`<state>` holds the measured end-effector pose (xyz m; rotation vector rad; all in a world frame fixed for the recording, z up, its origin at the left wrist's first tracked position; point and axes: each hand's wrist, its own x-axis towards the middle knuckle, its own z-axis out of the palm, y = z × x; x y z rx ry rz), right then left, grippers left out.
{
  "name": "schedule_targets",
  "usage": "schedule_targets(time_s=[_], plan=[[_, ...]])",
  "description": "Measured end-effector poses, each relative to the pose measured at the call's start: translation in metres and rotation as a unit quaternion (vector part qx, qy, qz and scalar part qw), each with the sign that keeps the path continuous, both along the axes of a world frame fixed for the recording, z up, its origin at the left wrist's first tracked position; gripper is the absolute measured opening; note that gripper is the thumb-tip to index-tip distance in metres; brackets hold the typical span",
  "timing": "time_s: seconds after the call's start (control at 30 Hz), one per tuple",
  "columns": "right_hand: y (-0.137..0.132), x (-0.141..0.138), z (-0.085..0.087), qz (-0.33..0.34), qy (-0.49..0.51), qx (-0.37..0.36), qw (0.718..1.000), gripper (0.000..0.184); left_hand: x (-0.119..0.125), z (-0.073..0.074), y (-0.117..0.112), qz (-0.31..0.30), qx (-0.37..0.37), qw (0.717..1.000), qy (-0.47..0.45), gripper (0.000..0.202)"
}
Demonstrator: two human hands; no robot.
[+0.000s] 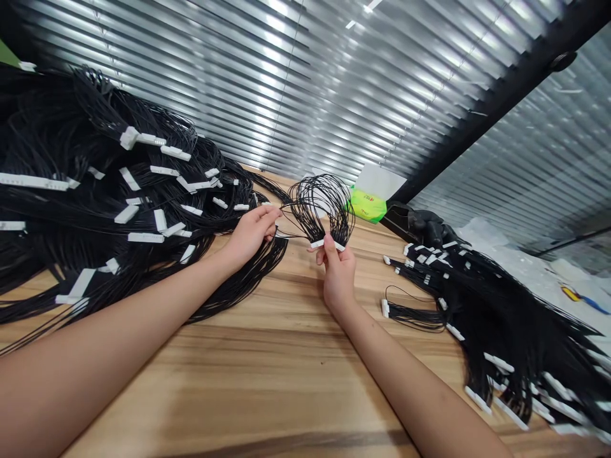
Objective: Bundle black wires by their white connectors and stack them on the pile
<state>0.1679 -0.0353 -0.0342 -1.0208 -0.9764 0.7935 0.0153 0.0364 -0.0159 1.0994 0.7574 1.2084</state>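
Note:
My right hand (338, 267) grips a long white connector (316, 243) between thumb and fingers, just above the table. Out of this connector rises a loop of thin black wires (324, 191), curving up and over toward the left. My left hand (258, 229) pinches a few of these wires at the left side of the loop, its thumb and forefinger closed. What else lies inside the left fingers is hidden. Beside the left hand, a big heap of black wire harnesses (191, 184) with white connectors reaches almost to my fingers.
At the right lies another pile of black harnesses (506, 305) with white connectors. A bright green packet (367, 205) stands behind my right hand. Yellow-and-blue pliers (585, 298) lie at the far right. Metal blinds (267, 83) rise behind the wooden table (267, 375).

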Motion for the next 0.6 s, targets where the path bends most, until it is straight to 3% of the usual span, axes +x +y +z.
schedule_targets(time_s=[0.23, 0.4, 0.5, 0.6], plan=[[-0.007, -0.002, -0.001, 0.114, -0.026, -0.043, 0.992, 0.029, -0.005, -0.014, 0.009, 0.112, 0.056, 0.991, 0.053, 0.014], [-0.007, -0.002, -0.002, 0.154, -0.001, -0.066, 0.986, 0.029, -0.007, -0.013, 0.006, 0.152, 0.186, 0.96, 0.145, 0.015], [-0.004, -0.002, 0.0, 0.159, 0.067, -0.064, 0.983, 0.024, -0.007, -0.015, 0.005, 0.129, 0.227, 0.947, 0.189, 0.022], [0.0, 0.001, 0.005, 0.156, 0.142, -0.043, 0.977, 0.024, -0.005, -0.018, 0.005, 0.066, 0.241, 0.943, 0.221, 0.025]])
